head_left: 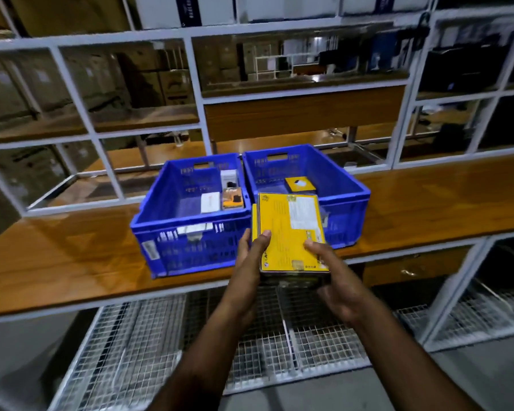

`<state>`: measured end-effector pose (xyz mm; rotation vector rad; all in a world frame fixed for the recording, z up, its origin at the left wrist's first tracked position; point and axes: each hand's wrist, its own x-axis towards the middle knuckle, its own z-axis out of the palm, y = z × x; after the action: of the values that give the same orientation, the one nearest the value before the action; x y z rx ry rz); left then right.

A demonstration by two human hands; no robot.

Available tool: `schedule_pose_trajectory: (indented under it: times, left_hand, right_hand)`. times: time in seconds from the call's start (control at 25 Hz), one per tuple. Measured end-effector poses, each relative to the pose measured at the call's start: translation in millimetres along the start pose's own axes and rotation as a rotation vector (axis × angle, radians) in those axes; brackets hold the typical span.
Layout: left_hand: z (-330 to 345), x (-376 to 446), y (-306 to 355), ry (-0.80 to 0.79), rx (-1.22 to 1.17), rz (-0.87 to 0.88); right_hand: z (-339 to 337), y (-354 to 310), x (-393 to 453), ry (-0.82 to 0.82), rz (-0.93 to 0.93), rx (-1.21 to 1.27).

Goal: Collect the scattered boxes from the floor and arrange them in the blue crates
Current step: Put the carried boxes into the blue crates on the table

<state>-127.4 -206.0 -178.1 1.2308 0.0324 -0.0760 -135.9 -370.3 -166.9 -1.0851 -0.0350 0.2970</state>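
I hold a flat yellow box (290, 229) with a white label in both hands, in front of the two blue crates. My left hand (250, 259) grips its near left edge, thumb on top. My right hand (330, 271) grips its near right corner, fingers underneath. The left blue crate (172, 241) holds a white box (210, 202), an orange and black box (233, 198) and a white upright box (229, 177). The right blue crate (350, 185) holds a small yellow box (299, 184). The yellow box hangs over the near rim of the right crate.
The crates stand side by side on a wooden shelf (72, 259) in a white metal rack. Wire mesh shelving (149, 336) lies below. Cardboard cartons (101, 75) fill racks behind. The grey floor (18, 351) shows at the lower left.
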Motion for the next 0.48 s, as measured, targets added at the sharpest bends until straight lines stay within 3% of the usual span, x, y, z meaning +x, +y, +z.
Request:
schedule_pose_trajectory:
  times: [0.2,0.36,0.48]
  left_hand:
    - [37,99,31,-0.119,0.242,0.065]
    - [83,165,54,0.076,0.367,0.246]
    - [110,220,58,0.181,0.567,0.417]
  right_hand:
    - [-34,-69,78,0.010,-0.165,-0.095]
    - [-64,-128,147,0.122,-0.266,-0.241]
    - [-87,-173,200,0.260,-0.294,-0.682]
